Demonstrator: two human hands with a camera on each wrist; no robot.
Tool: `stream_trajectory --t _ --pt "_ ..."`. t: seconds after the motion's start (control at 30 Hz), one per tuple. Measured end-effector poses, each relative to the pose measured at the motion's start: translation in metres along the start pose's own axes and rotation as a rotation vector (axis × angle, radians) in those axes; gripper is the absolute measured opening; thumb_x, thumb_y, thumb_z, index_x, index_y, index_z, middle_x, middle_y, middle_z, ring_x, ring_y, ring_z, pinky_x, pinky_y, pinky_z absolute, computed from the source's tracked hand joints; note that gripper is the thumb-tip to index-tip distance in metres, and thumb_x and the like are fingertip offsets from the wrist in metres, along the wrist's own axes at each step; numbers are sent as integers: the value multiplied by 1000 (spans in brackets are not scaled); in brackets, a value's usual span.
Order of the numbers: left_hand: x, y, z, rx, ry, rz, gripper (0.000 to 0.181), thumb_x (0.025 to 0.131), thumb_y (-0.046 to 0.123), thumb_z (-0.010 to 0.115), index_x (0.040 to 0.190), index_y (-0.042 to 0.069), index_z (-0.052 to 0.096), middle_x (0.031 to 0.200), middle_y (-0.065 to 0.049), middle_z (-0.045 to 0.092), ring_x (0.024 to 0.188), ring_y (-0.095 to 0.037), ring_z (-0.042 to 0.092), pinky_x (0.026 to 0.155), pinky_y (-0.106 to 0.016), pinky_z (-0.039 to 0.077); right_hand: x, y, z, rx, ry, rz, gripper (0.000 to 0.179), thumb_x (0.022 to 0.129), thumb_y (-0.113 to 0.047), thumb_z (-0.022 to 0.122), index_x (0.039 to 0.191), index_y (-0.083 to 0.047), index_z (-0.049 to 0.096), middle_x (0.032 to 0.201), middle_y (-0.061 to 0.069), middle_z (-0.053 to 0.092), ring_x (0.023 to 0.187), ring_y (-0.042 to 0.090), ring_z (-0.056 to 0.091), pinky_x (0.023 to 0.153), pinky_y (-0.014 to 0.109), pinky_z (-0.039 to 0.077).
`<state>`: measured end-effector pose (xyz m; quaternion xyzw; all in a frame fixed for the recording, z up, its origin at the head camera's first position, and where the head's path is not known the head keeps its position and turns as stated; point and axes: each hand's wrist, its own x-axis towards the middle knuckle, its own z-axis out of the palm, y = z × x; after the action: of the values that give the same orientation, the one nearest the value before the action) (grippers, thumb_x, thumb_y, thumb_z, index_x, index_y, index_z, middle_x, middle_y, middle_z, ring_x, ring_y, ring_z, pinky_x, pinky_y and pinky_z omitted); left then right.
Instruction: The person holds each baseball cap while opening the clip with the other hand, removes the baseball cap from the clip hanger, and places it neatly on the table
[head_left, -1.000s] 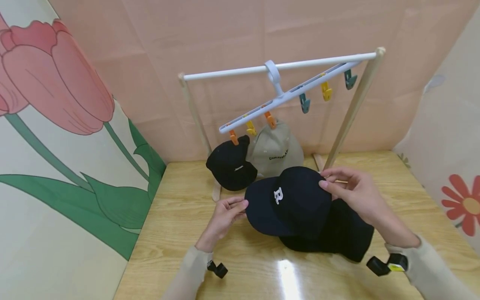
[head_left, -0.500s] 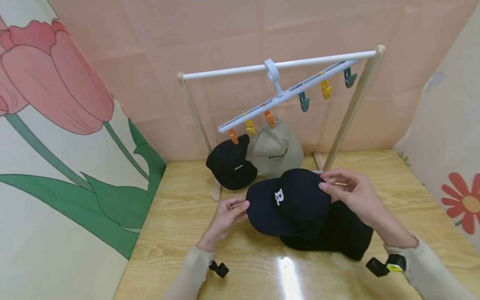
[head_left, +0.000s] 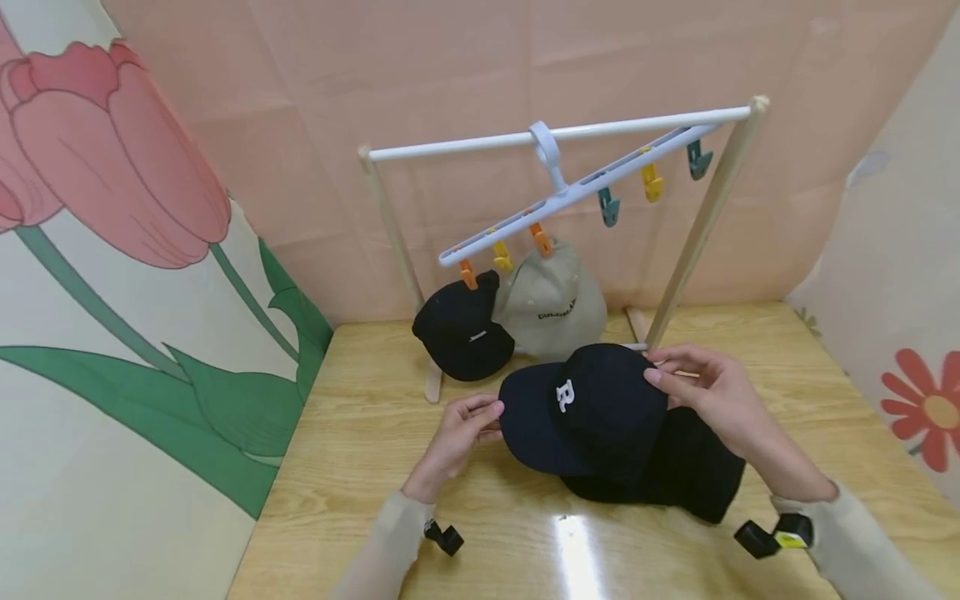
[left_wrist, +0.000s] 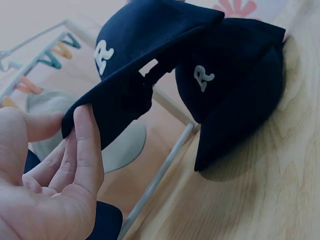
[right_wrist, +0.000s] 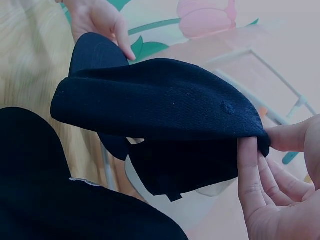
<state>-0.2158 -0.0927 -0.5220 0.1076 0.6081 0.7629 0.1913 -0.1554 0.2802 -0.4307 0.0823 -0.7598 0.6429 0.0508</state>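
A navy baseball cap (head_left: pixel 611 408) with a white R is held up between both hands, its brim toward the left. My left hand (head_left: pixel 463 427) pinches the brim's edge between thumb and fingers, as the left wrist view shows. At the other end my right hand (head_left: pixel 708 392) pinches the crown, thumb on one side and fingers on the other. The right wrist view looks into the gap at the strap end of the cap (right_wrist: pixel 165 100). Below it a second dark cap (head_left: pixel 693 467), also marked R in the left wrist view, lies on the table, partly covered.
Behind stands a rack with a white bar (head_left: pixel 465 145) and wooden posts. From the bar hangs a pale blue hanger (head_left: pixel 592 188) with orange, yellow and teal clips. A black cap (head_left: pixel 461 329) and a beige cap (head_left: pixel 551 304) are under it. The wooden table (head_left: pixel 360 467) meets patterned walls.
The held cap has shifted slightly right and down, with my left hand following to the right. Both hands keep their pinch on it; the other caps stay where they were.
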Motion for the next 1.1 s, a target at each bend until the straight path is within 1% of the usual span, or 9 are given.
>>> stream_trajectory --t 0.13,0.23,0.37,0.53,0.63,0.87,1.1 --pt "0 -4 1 -26 1 -3 17 105 3 62 119 2 72 94 8 79 83 -8 75 79 -26 64 0 2 -2 -8 2 -2 21 102 -5 71 123 -3 71 94 -8 76 82 6 78 68 27 64" --pt "-1 -6 1 -40 7 -2 16 104 2 62 118 4 72 94 7 79 81 -8 75 76 -24 64 0 5 -3 -26 -5 -4 21 103 -5 71 124 -2 71 94 -9 76 83 6 77 68 28 64" --pt "-2 -6 -1 -46 6 -4 18 105 2 62 121 0 69 93 6 78 81 -8 75 77 -24 64 0 8 -1 -42 -11 2 22 103 -6 71 125 -1 71 95 -9 77 82 7 76 68 28 64" --pt "-2 -7 -3 -46 14 -23 26 105 6 64 128 -6 68 93 6 78 82 -8 74 75 -23 64 -1 11 1 -47 -12 20 24 103 -7 71 126 0 69 95 -8 76 80 8 75 68 29 64" --pt "-1 -8 -5 -41 14 -27 28 105 6 65 130 -8 66 94 7 77 82 -8 74 75 -23 64 -1 14 2 -59 -11 32 26 104 -9 71 127 1 68 95 -8 76 80 8 75 69 30 65" --pt "0 -10 -5 -29 0 -26 28 105 7 66 129 -8 68 94 6 78 82 -8 74 76 -24 64 -2 20 1 -78 -13 58 30 105 -12 71 131 2 66 96 -9 75 81 8 75 71 30 65" --pt "3 -14 -3 -21 -8 -29 27 105 7 66 129 -7 69 95 6 78 82 -8 74 78 -25 65 -3 23 -2 -72 -15 49 31 104 -12 71 132 3 66 97 -9 76 83 8 76 71 30 65"
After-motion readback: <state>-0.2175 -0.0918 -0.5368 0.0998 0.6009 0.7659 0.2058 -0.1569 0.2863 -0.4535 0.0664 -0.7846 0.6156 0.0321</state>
